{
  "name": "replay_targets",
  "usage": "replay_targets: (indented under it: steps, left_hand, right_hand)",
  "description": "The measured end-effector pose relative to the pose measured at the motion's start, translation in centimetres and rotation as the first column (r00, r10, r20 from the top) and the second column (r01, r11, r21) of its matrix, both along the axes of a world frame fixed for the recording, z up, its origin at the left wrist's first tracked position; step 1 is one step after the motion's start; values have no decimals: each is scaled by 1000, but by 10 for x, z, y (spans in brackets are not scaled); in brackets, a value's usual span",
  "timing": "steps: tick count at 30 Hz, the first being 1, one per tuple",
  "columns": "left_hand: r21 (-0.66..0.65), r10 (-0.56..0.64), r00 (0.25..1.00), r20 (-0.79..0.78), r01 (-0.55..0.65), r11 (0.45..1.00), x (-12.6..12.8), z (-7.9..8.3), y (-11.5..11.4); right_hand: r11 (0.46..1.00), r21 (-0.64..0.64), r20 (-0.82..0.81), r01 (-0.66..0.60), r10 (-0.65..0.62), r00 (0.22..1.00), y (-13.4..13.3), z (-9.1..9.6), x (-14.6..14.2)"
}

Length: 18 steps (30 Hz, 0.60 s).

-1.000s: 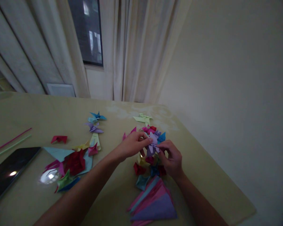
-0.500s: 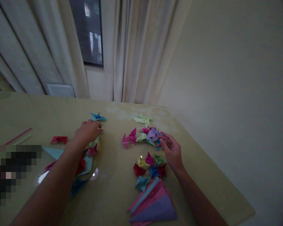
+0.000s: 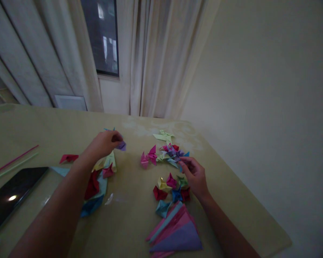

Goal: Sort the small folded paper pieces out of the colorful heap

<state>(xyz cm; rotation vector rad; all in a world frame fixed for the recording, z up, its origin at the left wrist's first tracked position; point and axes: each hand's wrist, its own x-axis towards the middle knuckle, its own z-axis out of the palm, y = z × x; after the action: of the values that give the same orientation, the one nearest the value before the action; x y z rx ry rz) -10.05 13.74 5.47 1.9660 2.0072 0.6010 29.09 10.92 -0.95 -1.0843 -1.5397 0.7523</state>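
My left hand (image 3: pixel 107 142) pinches a small purple origami piece (image 3: pixel 121 146), raised a little over the table at the left. Behind that hand a blue origami figure (image 3: pixel 109 129) is mostly hidden. At the right, my right hand (image 3: pixel 193 173) has thumb and fingers closed at the near edge of a cluster of origami figures. Its fingertips meet a purple origami figure (image 3: pixel 174 153), whose edge they partly cover. Pink origami figures (image 3: pixel 151 155) sit at the cluster's left, and a pale green one (image 3: pixel 164 136) lies behind it.
Nearer me are several small folded pieces, including a red one (image 3: pixel 159 193), and a fan of coloured folded paper (image 3: pixel 177 233). More folded paper (image 3: pixel 93 184) lies beneath my left forearm. A phone (image 3: pixel 16 193) and two thin sticks (image 3: pixel 14 160) are at far left.
My left hand has lifted and shifted right, with the purple piece now showing in its fingers. My right hand's fingers, apart before, have closed and moved slightly down at the cluster.
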Motion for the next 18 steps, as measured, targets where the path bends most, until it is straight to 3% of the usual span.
replay_targets:
  steps: [2, 4, 7, 13, 16, 18]
  left_hand:
    - [70, -137, 956, 260, 123, 990, 17, 15, -6]
    - [105, -264, 857, 442, 243, 964, 41, 27, -13]
    - [123, -416, 721, 555, 424, 898, 85, 34, -25]
    - [206, -635, 678, 369, 607, 768, 162, 18, -48]
    - [228, -661, 683, 310, 622, 749, 170, 17, -51]
    - [217, -612, 741, 278, 572, 791, 158, 20, -47]
  right_hand:
    - [1000, 9, 33, -18, 17, 999, -3, 2, -1]
    - [998, 25, 58, -51, 49, 997, -6, 3, -2]
    - [989, 72, 82, -126, 120, 989, -11, 4, -2]
    - [945, 191, 164, -267, 238, 957, -17, 8, -2]
    - [942, 226, 176, -249, 212, 961, -18, 12, -1]
    - [948, 212, 186, -235, 197, 963, -17, 14, 2]
